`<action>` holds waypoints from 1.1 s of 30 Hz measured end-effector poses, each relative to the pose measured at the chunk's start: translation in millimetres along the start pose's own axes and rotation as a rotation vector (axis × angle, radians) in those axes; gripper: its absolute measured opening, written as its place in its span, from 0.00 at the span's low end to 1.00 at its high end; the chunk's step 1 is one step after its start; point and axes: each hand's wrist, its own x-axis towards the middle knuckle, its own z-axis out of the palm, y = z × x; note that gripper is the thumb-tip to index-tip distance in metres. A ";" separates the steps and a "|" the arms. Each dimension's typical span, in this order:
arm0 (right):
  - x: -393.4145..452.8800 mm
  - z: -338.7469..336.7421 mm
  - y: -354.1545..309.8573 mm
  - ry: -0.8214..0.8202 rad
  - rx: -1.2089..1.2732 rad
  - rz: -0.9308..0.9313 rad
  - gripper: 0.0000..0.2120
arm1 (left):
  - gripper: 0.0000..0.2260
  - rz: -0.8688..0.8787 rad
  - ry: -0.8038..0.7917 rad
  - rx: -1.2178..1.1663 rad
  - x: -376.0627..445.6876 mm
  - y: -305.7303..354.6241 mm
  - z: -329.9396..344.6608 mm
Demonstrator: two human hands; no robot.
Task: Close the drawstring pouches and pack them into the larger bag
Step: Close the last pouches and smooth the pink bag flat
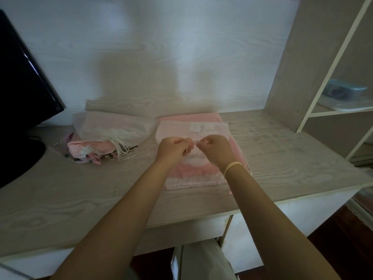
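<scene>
Far left: glossy black monitor on a pale wood-grain desk. Next: a pile of soft fabric pouches, translucent white over pink, with white cords fanned toward the right. Centre: left hand, fingers curled, pinching a thin white drawstring. Right hand, fingers likewise curled, pinches the same cord; a pale band circles its wrist. Beneath both hands: flat rectangular pink bag, long axis running away from the person, gathered edge nearest the desk front. Far right: open shelf unit
</scene>
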 end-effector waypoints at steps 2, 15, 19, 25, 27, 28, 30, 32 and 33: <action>-0.1 -4.2 -1.8 0.039 0.258 0.105 0.11 | 0.10 0.016 0.058 0.008 1.2 0.8 1.7; 2.9 5.4 -9.5 -0.028 1.325 0.305 0.10 | 0.09 -0.122 0.063 -0.734 6.1 5.9 12.8; 1.9 13.8 -2.2 -0.033 1.199 0.350 0.10 | 0.10 -0.123 0.063 -0.849 9.8 0.7 11.7; -0.5 18.2 1.4 -0.015 0.748 0.287 0.09 | 0.10 -0.057 0.075 -0.182 13.9 -15.6 14.1; 1.8 18.7 2.0 -0.004 0.590 0.267 0.09 | 0.10 -0.018 0.073 -0.007 10.6 -16.2 15.9; 4.5 19.1 1.5 0.004 0.527 0.256 0.10 | 0.10 -0.001 0.083 0.028 9.9 -15.2 15.7; 8.9 19.6 2.0 0.022 0.455 0.242 0.09 | 0.10 0.011 0.107 0.060 10.1 -14.7 16.0; 8.7 21.8 2.0 0.030 0.417 0.236 0.08 | 0.10 0.008 0.116 0.094 9.0 -17.4 18.2; 8.1 22.2 2.8 0.028 0.425 0.231 0.07 | 0.10 0.011 0.124 0.110 7.9 -19.1 20.0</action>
